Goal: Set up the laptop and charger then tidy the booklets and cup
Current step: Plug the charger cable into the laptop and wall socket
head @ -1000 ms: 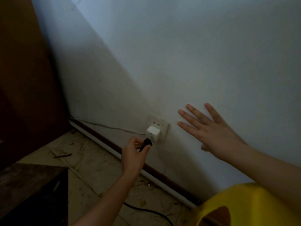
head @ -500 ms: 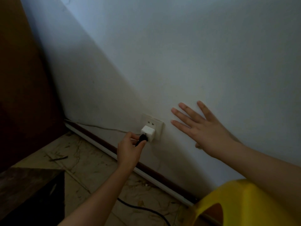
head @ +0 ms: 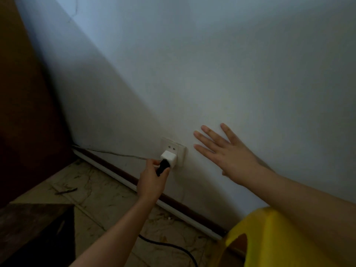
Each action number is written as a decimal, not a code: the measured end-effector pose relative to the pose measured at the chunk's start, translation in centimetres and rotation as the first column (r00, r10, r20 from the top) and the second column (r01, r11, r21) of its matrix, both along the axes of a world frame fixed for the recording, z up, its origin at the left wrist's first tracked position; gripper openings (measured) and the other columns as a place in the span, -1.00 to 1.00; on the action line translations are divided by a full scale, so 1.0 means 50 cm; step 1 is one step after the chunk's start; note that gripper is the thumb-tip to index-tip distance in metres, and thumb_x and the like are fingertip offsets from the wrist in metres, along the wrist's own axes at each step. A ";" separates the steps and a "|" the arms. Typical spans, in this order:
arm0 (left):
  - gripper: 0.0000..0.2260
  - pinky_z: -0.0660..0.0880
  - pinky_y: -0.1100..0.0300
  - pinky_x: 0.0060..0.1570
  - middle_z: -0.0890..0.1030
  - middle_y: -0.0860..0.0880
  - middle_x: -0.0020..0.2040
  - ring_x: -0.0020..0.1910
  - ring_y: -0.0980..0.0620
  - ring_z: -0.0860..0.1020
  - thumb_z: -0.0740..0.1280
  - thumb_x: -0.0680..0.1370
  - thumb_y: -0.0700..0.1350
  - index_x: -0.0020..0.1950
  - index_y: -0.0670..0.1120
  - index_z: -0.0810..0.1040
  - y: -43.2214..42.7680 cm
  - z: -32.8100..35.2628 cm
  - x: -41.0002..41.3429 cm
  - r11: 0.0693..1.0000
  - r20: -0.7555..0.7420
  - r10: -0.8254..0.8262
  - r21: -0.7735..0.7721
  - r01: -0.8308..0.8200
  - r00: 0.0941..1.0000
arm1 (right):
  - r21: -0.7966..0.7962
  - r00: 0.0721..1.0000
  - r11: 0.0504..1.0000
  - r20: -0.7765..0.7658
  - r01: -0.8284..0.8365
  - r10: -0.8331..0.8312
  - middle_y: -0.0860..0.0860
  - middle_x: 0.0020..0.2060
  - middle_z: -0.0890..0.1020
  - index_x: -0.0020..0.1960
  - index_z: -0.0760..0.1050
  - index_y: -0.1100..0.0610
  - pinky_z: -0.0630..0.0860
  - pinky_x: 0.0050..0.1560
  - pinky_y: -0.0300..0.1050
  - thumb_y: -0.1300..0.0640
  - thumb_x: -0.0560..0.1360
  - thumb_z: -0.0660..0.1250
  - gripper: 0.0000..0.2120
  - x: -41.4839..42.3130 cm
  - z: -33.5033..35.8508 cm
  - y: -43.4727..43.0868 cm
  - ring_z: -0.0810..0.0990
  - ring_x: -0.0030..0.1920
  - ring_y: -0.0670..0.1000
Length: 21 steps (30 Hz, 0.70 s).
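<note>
A white charger block (head: 169, 157) sits plugged into the lower part of a white wall socket (head: 176, 150) low on the wall. My left hand (head: 152, 182) pinches a black cable connector (head: 162, 167) whose tip meets the underside of the charger block. Its black cable (head: 173, 247) trails over the floor below my forearm. My right hand (head: 225, 153) lies flat on the wall to the right of the socket, fingers spread, holding nothing. Laptop, booklets and cup are out of view.
A yellow plastic stool (head: 269, 239) stands at the bottom right against the wall. A dark wooden table corner (head: 34, 228) fills the bottom left, and dark wooden furniture (head: 23, 112) rises along the left. A thin wire (head: 115, 154) runs above the skirting board (head: 134, 182). The tiled floor is dirty.
The view has shifted slightly. My left hand has pushed the black connector up against the charger block. My right hand stays flat on the wall.
</note>
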<state>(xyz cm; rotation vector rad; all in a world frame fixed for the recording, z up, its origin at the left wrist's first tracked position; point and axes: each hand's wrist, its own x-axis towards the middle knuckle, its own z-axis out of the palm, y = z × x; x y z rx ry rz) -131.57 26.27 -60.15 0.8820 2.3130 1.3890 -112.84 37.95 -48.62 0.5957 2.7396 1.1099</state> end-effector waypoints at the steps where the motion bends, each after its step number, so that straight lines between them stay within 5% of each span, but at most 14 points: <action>1: -0.67 0.56 0.05 -0.07 0.57 -0.01 0.18 -0.02 0.04 0.57 0.34 0.50 0.07 0.19 0.02 0.37 -0.008 0.009 0.004 0.999 -0.002 -0.020 -0.037 0.020 1.000 | -0.017 1.000 1.000 -0.005 -0.005 0.005 0.10 0.46 -0.43 0.54 -0.26 0.06 -0.65 0.21 0.25 -0.08 0.41 0.40 0.00 -0.003 0.004 -0.009 -0.56 0.38 0.16; 5: -0.50 0.48 0.02 0.13 0.46 0.00 0.36 0.28 -0.03 0.47 0.27 0.50 0.19 0.38 0.05 0.28 -0.047 0.095 0.016 0.998 -0.131 0.022 -0.054 -0.029 0.991 | -0.196 0.991 0.981 -0.132 -0.003 -0.023 0.07 0.54 -0.27 0.54 -0.27 0.01 -0.49 0.37 0.18 -0.28 0.47 0.21 -0.09 -0.007 0.011 -0.055 -0.34 0.51 0.13; 10: -0.42 0.33 -0.02 0.38 0.35 0.09 0.46 0.42 0.08 0.31 0.25 0.46 0.26 0.44 0.15 0.24 -0.103 0.290 0.078 0.968 -0.284 0.091 0.251 -0.018 0.955 | -0.477 0.904 0.877 -0.398 -0.063 -0.152 0.00 0.56 -0.17 0.54 -0.23 -0.05 0.02 0.51 0.02 -0.19 0.46 0.30 -0.10 0.008 0.103 -0.121 -0.22 0.54 0.01; 17: -0.30 -0.03 0.13 0.46 0.10 0.08 0.56 0.52 0.15 0.00 0.14 0.47 0.34 0.53 0.09 0.06 -0.147 0.582 0.148 0.949 -0.543 -0.114 0.188 0.253 0.832 | -0.354 0.841 0.915 -0.541 -0.193 -0.032 0.09 0.56 0.01 0.55 0.00 0.01 -0.03 0.49 0.18 -0.16 0.45 0.31 -0.20 0.036 0.363 -0.221 -0.07 0.54 0.14; 21: -0.29 -0.07 0.11 0.46 0.04 0.06 0.57 0.53 0.13 -0.06 0.10 0.48 0.37 0.53 0.11 -0.01 -0.184 0.723 0.133 0.956 -0.601 -0.170 0.091 0.279 0.781 | -0.387 0.853 0.913 -0.512 -0.129 -0.097 0.03 0.57 -0.12 0.55 -0.11 -0.04 -0.08 0.52 0.20 -0.21 0.48 0.26 -0.19 0.071 0.534 -0.232 -0.21 0.54 0.09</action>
